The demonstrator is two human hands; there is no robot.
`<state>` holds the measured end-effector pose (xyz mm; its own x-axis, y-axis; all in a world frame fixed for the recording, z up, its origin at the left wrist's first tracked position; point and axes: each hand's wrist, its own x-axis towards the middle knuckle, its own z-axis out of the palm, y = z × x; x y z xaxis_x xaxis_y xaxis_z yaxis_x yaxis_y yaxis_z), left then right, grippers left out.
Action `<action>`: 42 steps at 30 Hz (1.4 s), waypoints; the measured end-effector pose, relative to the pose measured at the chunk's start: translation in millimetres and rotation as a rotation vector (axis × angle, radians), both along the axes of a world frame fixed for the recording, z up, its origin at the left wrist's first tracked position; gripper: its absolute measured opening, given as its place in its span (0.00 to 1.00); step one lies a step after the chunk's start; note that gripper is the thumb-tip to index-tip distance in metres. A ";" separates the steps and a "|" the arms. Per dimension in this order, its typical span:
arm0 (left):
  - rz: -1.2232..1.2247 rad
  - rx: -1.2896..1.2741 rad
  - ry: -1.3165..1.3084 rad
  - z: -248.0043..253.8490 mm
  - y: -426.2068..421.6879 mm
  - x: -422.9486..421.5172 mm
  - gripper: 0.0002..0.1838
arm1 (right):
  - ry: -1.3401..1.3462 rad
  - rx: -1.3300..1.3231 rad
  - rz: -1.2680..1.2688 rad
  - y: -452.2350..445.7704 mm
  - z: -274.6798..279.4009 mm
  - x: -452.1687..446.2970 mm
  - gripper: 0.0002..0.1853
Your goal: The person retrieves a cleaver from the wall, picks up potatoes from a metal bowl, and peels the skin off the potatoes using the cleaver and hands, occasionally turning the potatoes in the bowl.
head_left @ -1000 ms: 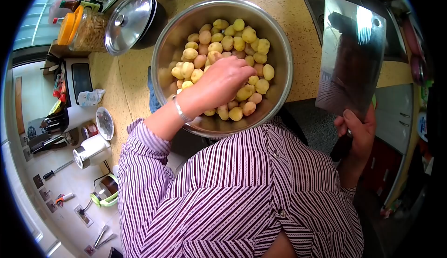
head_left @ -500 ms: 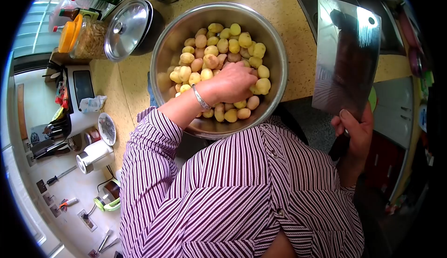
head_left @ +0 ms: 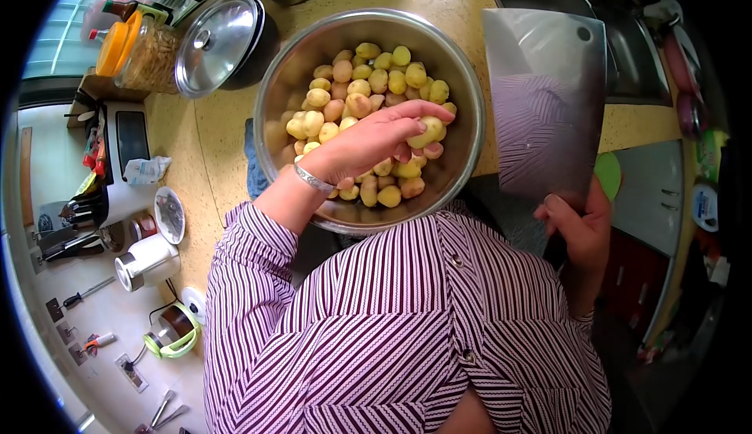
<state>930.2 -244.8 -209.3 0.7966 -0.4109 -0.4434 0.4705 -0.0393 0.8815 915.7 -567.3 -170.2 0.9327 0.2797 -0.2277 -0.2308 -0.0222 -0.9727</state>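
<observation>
Small yellow and pinkish potatoes (head_left: 316,97) fill the bottom of a wide steel basin (head_left: 276,148). Just above them, my left hand (head_left: 372,141) is closed around one yellow potato (head_left: 424,132), its thumb and fingers on either side. A silvery bracelet circles that wrist. To the right of the basin, my right hand (head_left: 583,230) grips a cleaver (head_left: 547,113) low down, with the broad blade standing upright and facing me. Most of the handle is hidden by the fingers.
Left of the basin stands a lidded pot (head_left: 215,46), beside a jar with an orange lid (head_left: 145,54). A blue cloth (head_left: 255,164) lies against the basin. A green round thing (head_left: 608,174) shows behind the cleaver. Knives in a block (head_left: 82,207) are at far left.
My left hand has come up out of the pile with a potato in its fingers. The cleaver has shifted left, closer to the basin, and turned slightly.
</observation>
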 end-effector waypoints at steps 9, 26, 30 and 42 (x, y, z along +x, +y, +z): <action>0.442 -0.519 -0.041 4.7 -14.6 -19.8 0.32 | -0.065 -0.135 0.222 35.2 32.0 -2.9 0.22; 0.665 -0.462 -0.310 8.8 -46.4 -24.6 0.33 | -0.406 -0.217 0.333 55.1 12.2 -4.5 0.18; 0.693 -0.318 -0.303 14.7 -50.2 -24.2 0.29 | -0.375 -0.224 0.351 62.2 15.1 0.9 0.20; 0.536 -0.658 -0.183 29.0 -18.9 -0.9 0.17 | 0.134 0.188 0.292 61.6 -6.7 41.2 0.23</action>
<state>929.3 -263.7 -180.2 0.9918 -0.0874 -0.0934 0.1279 0.6916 0.7109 956.8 -505.7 -176.9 0.7727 0.5782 -0.2621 -0.3670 0.0699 -0.9276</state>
